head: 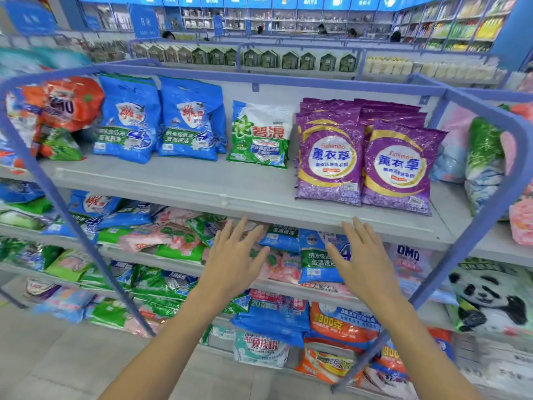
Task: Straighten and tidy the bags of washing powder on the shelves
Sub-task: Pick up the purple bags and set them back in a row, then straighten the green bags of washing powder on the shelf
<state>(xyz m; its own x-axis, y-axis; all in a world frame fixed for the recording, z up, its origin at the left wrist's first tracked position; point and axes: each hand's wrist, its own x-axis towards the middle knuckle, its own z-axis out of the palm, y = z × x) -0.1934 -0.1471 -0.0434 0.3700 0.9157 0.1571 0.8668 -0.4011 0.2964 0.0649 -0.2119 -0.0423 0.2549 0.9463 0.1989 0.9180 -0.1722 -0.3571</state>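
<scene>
Held left hand (234, 262) and right hand (365, 262) spread flat, empty, before the shelf (173, 180). Found bags (328, 160) upright on top, slumped in heaps below — probably soft, slick, heavy with powder. Best gripped by both side edges, low down.

Hands: two, left hand (233, 264) and right hand (366, 264).
Blue bags (128, 119): two, toward the left end of the top shelf (202, 180).
Green-and-white bag (261, 135): one, mid-shelf.
Purple bags (330, 157): two in front, more behind, number unclear.
Red-orange bag (69, 102): one, left corner.
</scene>
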